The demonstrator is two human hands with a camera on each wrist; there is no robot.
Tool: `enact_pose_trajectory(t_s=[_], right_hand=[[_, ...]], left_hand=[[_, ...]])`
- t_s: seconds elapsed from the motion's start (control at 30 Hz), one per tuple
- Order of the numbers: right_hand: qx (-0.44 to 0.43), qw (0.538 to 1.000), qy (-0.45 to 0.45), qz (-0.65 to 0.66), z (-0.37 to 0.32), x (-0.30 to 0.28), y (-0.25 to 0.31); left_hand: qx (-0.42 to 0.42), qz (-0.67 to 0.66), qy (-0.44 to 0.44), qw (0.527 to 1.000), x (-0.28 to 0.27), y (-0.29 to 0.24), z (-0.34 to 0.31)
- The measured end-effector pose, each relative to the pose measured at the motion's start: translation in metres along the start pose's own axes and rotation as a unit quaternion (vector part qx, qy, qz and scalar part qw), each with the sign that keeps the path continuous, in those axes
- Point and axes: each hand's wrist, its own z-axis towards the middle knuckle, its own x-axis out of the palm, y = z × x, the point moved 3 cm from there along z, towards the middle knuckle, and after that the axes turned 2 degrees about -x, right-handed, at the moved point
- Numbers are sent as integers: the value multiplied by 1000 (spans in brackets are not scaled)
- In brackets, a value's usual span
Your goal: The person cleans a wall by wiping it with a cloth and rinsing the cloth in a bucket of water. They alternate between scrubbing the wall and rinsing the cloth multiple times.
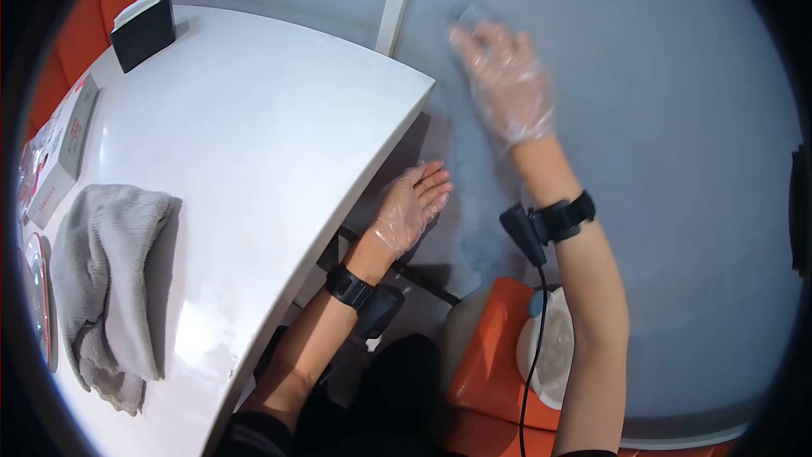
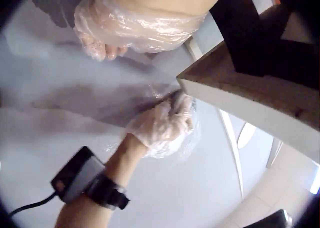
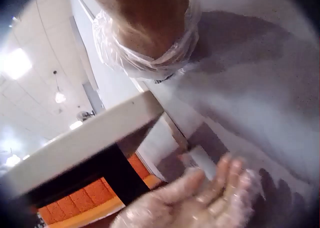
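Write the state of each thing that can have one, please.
Left hand: gloved, open.
Right hand: gloved, fingers bent; grip unclear.
Grey cloth: crumpled, on the table.
Black holder: upright, white paper inside.
White bowl: partly hidden; contents unclear.

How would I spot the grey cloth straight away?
Find the white table. Along its left side, in front of the white box, lies the crumpled cloth. It is soft, grey and fuzzy, unlike the stiff, printed box.
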Motion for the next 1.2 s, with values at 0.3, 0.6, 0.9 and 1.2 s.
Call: enact_pose_trajectory(t_s=[0.3, 0.6, 0.9, 1.2], right_hand=[[-19, 994, -73, -77, 13, -31, -34], [-51, 998, 40, 19, -28, -4, 7], [-56, 995, 61, 61, -37, 1, 6], [-42, 996, 62, 52, -41, -1, 10]], left_hand=[[2, -52, -8, 999, -16, 9, -1], [7, -67, -13, 998, -17, 10, -1], [-49, -72, -43, 995, 0, 38, -9], [-76, -56, -50, 994, 1, 48, -3]])
